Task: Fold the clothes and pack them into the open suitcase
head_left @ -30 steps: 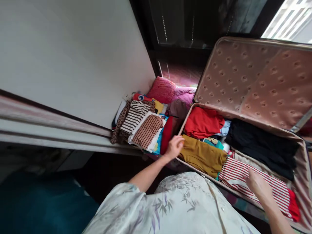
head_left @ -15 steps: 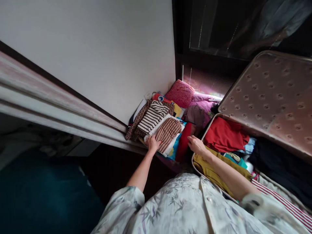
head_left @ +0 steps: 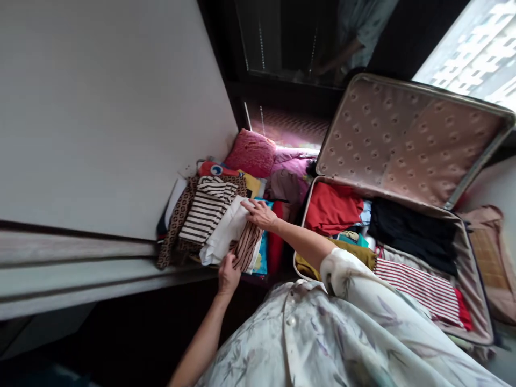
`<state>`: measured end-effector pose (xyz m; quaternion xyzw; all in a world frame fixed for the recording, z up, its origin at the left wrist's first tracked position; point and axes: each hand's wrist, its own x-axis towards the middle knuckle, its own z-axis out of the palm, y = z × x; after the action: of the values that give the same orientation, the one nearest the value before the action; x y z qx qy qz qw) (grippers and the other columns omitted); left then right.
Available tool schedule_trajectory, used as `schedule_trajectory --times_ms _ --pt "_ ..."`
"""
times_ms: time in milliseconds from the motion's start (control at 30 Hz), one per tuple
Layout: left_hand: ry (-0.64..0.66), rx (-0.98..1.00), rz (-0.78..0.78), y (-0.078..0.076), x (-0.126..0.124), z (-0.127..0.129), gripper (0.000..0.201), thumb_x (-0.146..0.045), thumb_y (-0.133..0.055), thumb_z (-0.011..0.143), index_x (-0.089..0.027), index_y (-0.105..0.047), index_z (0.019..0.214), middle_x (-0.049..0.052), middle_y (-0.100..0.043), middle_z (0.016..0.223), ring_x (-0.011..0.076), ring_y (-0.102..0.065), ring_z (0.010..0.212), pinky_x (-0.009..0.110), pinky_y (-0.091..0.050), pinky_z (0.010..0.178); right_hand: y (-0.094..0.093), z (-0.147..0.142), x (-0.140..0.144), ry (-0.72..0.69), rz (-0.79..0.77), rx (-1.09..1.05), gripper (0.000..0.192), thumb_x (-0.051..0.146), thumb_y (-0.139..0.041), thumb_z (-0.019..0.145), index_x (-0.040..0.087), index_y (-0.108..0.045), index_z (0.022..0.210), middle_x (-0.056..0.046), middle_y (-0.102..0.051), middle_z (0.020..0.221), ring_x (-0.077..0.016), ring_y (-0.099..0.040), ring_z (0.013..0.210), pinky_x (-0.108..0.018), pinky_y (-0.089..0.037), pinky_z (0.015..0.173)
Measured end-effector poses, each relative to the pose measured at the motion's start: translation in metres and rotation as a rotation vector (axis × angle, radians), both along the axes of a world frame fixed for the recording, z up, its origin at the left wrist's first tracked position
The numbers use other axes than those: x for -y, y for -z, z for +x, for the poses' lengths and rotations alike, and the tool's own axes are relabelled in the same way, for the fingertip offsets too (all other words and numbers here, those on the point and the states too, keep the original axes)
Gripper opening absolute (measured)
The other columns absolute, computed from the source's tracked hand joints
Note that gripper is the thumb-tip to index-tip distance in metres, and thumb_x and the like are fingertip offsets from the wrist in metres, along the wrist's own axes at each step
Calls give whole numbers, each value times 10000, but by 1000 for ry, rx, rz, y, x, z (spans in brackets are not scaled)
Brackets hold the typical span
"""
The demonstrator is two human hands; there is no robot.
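My left hand (head_left: 229, 277) is closed on the near edge of a brown-and-black striped garment (head_left: 246, 244) on the clothes pile. My right hand (head_left: 262, 215) lies across that garment's far end, fingers stretched out over a white cloth (head_left: 226, 231); its thumb side is partly hidden. The striped garment is bunched into a narrow strip between my hands. To the left rests a folded black-and-white striped garment (head_left: 207, 209), on top of a brown patterned cloth (head_left: 173, 231). A blue cloth (head_left: 263, 252) peeks out at the right.
An open suitcase (head_left: 479, 301) stands to the right, holding a red garment (head_left: 332, 207), a black garment (head_left: 411, 234) and a red-striped one (head_left: 419, 285). A pink cushion (head_left: 252, 153) sits behind the pile. A white panel (head_left: 113, 118) rises at the left.
My right hand has moved left from beside the suitcase onto the pile. The brown striped garment is drawn together, baring more white cloth. The view has turned right.
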<state>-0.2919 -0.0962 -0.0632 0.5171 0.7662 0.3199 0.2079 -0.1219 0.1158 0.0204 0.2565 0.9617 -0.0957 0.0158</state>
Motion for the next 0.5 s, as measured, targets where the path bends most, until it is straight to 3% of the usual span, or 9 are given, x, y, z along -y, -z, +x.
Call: schedule_trajectory --times_ms 100,167,233,367,500 --pt "-190 50 12 -17 -3 -8 232 -390 -667 710 -265 -508 823 10 -624 733 247 -663 735 386 -571 767 -12 19 -3 -10 -69 -56 213 138 -524 935 152 -649 1107 -177 -614 1397 -321 -470 1334 -505 -359 1095" --pt "-227 83 100 -40 -5 -9 315 -444 -700 668 -251 -516 836 9 -629 759 229 -647 715 375 -567 744 -28 48 1 39 -203 -137 219 170 -635 852 149 -633 1070 -126 -716 1062 -254 -603 1073 -392 -429 982" --pt "-180 133 196 -66 -11 -3 361 -454 -729 649 -237 -529 859 22 -657 830 219 -657 757 362 -568 759 -48 89 8 125 -365 -291 304 206 -694 771 150 -622 1062 -53 -686 900 -187 -608 866 -295 -452 830" --pt "2 292 241 -114 -39 35 375 -431 -764 688 -223 -540 906 -1 -656 848 176 -655 747 300 -556 733 -84 186 31 369 -588 -707 340 309 -700 782 172 -590 1074 27 -611 842 -118 -535 738 -230 -431 692" --pt "214 489 218 -133 -85 109 346 -371 -767 704 -217 -524 895 -39 -594 780 128 -595 660 234 -502 641 -94 271 64 722 -617 -965 407 393 -780 765 200 -575 1058 39 -586 801 -117 -528 708 -239 -443 665"
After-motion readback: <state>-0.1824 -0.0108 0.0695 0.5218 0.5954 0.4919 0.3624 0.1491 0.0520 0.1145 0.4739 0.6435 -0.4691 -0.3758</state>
